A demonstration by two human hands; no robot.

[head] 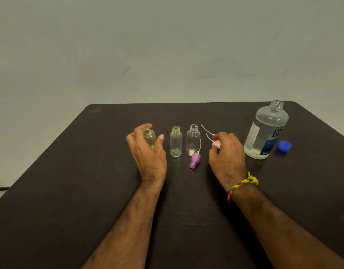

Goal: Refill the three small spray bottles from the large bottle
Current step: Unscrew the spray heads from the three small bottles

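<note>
Three small clear spray bottles stand uncapped in a row on the dark table (70,191). My left hand (145,152) grips the leftmost bottle (150,137), which holds yellowish liquid. The middle bottle (176,141) and the right bottle (193,140) stand free beside it. A purple spray cap (195,160) with its tube lies in front of the right bottle. My right hand (225,152) pinches a pink spray cap (216,143) whose thin tubes stick out to the upper left. The large clear bottle (264,131) stands open at the right, partly filled.
A blue cap (284,146) lies just right of the large bottle, near the table's right edge. A plain grey wall rises behind the table's far edge.
</note>
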